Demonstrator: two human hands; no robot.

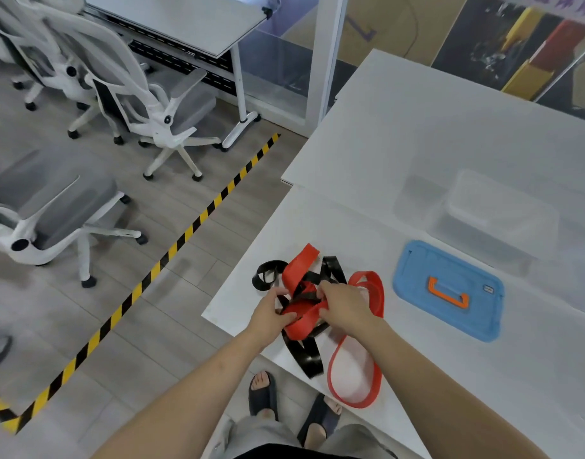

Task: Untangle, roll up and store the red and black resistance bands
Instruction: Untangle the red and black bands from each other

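Observation:
A red resistance band point(367, 385) and a black resistance band point(304, 354) lie knotted together at the near left corner of the white table point(417, 127). Loops of both hang over the table's front edge. My left hand point(271, 308) grips the tangle from the left, fingers closed on red and black strands. On the right side of the knot, my right hand point(342, 304) pinches the red band. A clear plastic storage box point(490, 210) stands open further back on the table. Its blue lid point(447, 289) with an orange handle lies flat to the right of the bands.
White and grey office chairs point(145, 104) stand on the floor to the left, with a white desk point(191, 18) behind them. Yellow-black tape point(172, 250) runs across the floor. My sandalled feet point(264, 395) show below the table edge.

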